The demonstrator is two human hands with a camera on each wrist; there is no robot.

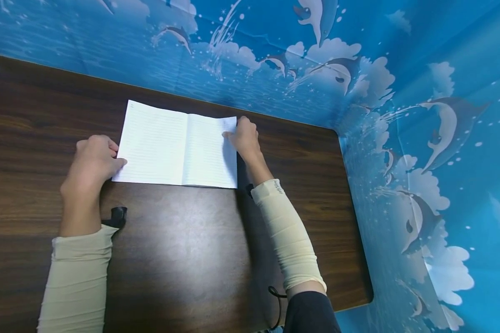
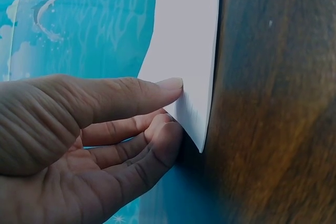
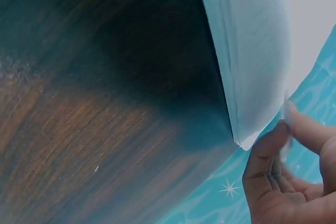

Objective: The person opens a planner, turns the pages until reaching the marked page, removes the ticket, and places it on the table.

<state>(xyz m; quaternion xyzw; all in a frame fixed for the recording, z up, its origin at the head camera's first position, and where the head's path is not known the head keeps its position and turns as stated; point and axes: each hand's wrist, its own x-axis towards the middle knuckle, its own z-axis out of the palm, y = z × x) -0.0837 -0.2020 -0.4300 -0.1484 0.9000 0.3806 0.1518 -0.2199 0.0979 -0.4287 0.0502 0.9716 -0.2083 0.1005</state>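
Two hands framed an open lined notebook (image 1: 177,145) in the upper middle of the head view, on a dark wooden table (image 1: 191,240): the left hand (image 1: 92,163) rested at the left page's edge while the right hand (image 1: 245,136) pinched the right page's upper corner. At the left wrist, thumb and fingertips (image 2: 170,85) lightly touched the page's corner, fingers fairly straight. At the right wrist, fingertips (image 3: 268,145) nipped the page stack's corner at lower right; a hard pull might crease or tear a sheet.

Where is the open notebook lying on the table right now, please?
In the head view the notebook lies open near the table's far edge, between the left hand and the right hand.
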